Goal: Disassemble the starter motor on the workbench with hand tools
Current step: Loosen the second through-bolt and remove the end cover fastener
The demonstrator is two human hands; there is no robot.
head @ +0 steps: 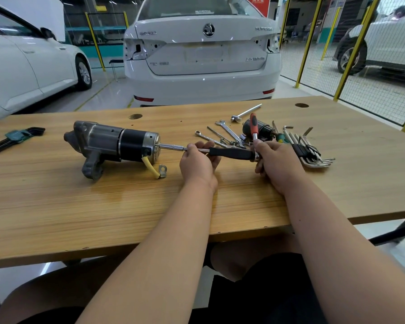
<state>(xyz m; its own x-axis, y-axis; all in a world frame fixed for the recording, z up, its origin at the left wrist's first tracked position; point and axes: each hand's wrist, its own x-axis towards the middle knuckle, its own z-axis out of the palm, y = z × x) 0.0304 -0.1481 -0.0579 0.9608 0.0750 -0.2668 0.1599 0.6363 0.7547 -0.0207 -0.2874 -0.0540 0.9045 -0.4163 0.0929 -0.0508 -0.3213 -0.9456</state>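
Starter motor (112, 146) lies centre-left on workbench (150, 206). Left hand (198, 163) pinches socket driver (229, 153) at its shaft, tip against the motor's end cap. Right hand (275, 164), centre-right, fingers curled round red-handled ratchet (253, 126) at driver's rear end.

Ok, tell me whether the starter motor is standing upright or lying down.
Lying down: the starter motor rests lengthwise on the workbench, silver end cap facing the socket driver.

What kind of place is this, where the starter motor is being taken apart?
Most likely a car repair workshop or training garage: a white sedan parked behind the wooden workbench, yellow-framed mesh fencing, and wrenches and hex keys lying beside the starter motor.
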